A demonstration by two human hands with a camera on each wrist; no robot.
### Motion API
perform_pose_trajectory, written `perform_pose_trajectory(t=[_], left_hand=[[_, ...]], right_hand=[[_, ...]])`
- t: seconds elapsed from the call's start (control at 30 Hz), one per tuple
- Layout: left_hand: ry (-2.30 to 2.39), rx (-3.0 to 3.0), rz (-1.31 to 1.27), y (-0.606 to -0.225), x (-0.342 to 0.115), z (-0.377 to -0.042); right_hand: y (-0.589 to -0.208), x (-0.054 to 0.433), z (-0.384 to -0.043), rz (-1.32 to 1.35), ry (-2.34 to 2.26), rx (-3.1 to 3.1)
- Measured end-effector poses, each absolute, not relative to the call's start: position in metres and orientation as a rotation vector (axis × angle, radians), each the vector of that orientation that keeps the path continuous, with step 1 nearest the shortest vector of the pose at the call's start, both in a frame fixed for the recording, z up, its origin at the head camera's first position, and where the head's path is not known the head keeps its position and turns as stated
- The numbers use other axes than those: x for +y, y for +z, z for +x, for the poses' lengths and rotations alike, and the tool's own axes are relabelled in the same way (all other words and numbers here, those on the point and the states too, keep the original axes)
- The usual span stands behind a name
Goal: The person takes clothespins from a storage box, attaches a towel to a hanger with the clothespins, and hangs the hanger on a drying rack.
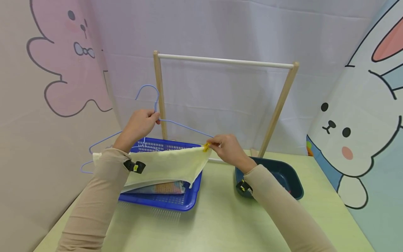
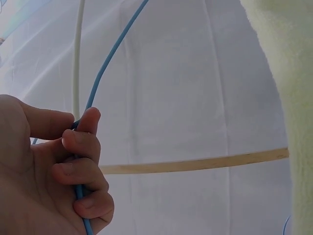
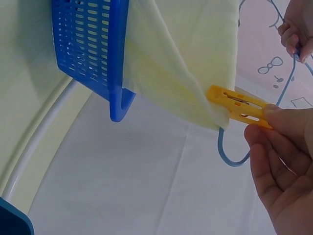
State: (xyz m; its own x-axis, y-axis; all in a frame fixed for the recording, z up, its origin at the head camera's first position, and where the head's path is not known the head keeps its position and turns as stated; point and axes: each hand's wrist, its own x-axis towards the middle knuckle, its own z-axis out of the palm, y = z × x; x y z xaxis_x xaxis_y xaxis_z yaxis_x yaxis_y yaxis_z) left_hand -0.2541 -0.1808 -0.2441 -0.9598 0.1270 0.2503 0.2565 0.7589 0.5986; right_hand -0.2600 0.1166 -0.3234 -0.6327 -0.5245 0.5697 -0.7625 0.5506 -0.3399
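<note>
My left hand (image 1: pixel 140 125) grips a blue wire hanger (image 1: pixel 185 126) just below its hook, with the fingers curled round the wire in the left wrist view. A pale yellow towel (image 1: pixel 167 162) hangs folded over the hanger's lower bar. At the towel's right end my right hand (image 1: pixel 230 150) pinches a yellow clothespin (image 3: pixel 239 104) between thumb and fingers. The clothespin's tip lies on the towel's top corner, beside the hanger's curved wire end. Behind and below the towel is a blue plastic basket (image 1: pixel 190 202), which it partly hides.
In the basket lies a folded multicoloured cloth (image 1: pixel 168 188), and part of another blue hanger shows behind the towel. A dark green basin (image 1: pixel 294 175) stands at the right, partly behind my right forearm. A wooden rack with a white rail (image 1: pixel 226 61) stands at the back.
</note>
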Motion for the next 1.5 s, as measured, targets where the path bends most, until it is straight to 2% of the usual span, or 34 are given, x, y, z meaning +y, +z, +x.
perform_pose_trajectory(t=[0.93,1.5], left_hand=[[-0.992,-2.735,-0.292,-0.235,-0.178,-0.255],[-1.011,-2.653,-0.286,-0.226,-0.178,-0.253]], right_hand=[[-0.321,0.119,-0.26,0.932,0.829,-2.509],[-0.317,0.148,-0.255,0.975,0.739,-2.539]])
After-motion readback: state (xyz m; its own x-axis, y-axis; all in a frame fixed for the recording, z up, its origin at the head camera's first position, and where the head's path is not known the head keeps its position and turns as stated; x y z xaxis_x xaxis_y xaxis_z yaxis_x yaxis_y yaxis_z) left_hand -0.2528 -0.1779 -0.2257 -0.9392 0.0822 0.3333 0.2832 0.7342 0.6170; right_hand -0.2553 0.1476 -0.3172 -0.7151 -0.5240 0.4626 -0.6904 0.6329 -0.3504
